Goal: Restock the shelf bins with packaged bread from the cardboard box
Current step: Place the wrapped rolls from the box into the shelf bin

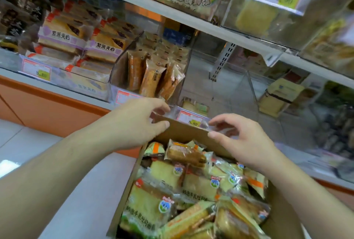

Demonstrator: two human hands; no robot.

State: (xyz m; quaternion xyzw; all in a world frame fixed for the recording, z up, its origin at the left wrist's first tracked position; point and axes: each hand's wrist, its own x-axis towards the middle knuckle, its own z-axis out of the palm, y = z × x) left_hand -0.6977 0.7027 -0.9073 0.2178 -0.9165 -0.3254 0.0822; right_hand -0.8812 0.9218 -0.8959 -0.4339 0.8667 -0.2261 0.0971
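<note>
In the cardboard box (193, 133) below the shelf bins (191, 77) I see the packaged bread (166, 173), light, squashy, slick-wrapped, best pinched by its ends, while my left hand (138, 121) and right hand (239, 141) grip the box's far flap

the cardboard box (183, 133) runs off the bottom edge, its near end unseen. the right side of the shelves (329, 93) smears into blur, goods there unreadable. price tags (189, 119) are too soft to read fully. the left hand (138, 123) covers part of one tag, and both forearms are cut by the frame's edges.
</note>
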